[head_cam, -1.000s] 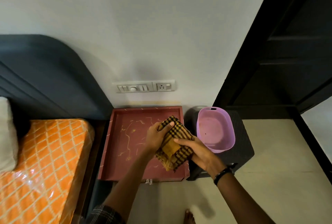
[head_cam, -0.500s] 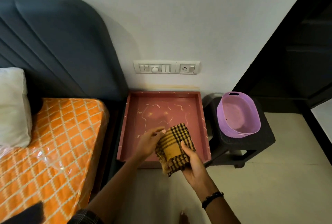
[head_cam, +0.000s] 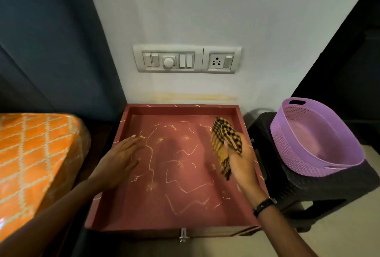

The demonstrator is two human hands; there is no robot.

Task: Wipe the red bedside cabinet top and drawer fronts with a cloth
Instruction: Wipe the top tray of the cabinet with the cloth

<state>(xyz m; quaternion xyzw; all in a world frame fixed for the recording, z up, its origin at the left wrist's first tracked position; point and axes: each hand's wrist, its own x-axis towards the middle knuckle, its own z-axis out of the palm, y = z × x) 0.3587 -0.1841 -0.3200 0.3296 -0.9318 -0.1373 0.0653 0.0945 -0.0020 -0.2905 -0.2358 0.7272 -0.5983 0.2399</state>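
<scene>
The red bedside cabinet (head_cam: 181,199) stands against the wall, its recessed top marked with pale squiggly lines inside a raised rim. My right hand (head_cam: 241,164) grips a black-and-yellow checked cloth (head_cam: 225,139) over the right side of the top, the cloth reaching toward the far right corner. My left hand (head_cam: 119,160) lies flat on the left part of the top, fingers spread, holding nothing. A metal drawer handle (head_cam: 183,235) shows at the front edge; the drawer fronts are mostly hidden below.
A black stool (head_cam: 329,193) stands right of the cabinet with a purple plastic basket (head_cam: 314,143) on it. An orange patterned mattress (head_cam: 35,153) and dark headboard (head_cam: 51,40) are at left. A switch panel (head_cam: 187,59) is on the wall above. A dark door is at far right.
My left hand let go of the cloth and dropped flat onto the cabinet's left side. My right hand carried the cloth to the right side of the top. The view has come closer.
</scene>
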